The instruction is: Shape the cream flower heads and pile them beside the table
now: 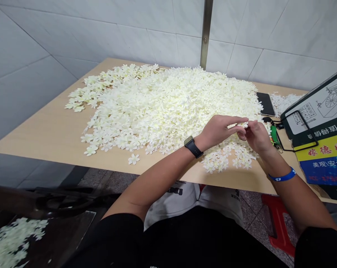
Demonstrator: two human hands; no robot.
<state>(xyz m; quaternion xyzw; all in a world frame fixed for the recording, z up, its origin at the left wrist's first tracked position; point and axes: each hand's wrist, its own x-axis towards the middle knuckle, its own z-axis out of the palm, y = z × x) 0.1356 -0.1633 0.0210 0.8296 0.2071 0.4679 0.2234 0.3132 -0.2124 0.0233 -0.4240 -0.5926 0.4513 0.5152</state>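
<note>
A small white artificial flower (243, 125) shows between the fingertips of my two hands, above the front right of a large pile. My left hand (220, 129), with a dark watch on its wrist, pinches it between thumb and fingers. From the right, my right hand (258, 137) meets it with bent fingers closed at the flower; its fingertips are partly hidden. The pile of white flowers (168, 108) with pale yellow centres spreads over the table (45, 126). One flower (134, 159) lies apart near the front edge.
Right of the pile lie a dark phone (266, 104), small white pieces (285, 102) and a green item (274, 134). A printed box (321, 145) stands at the right edge. A red stool (280, 223) is below; more flowers (14, 238) sit low at left.
</note>
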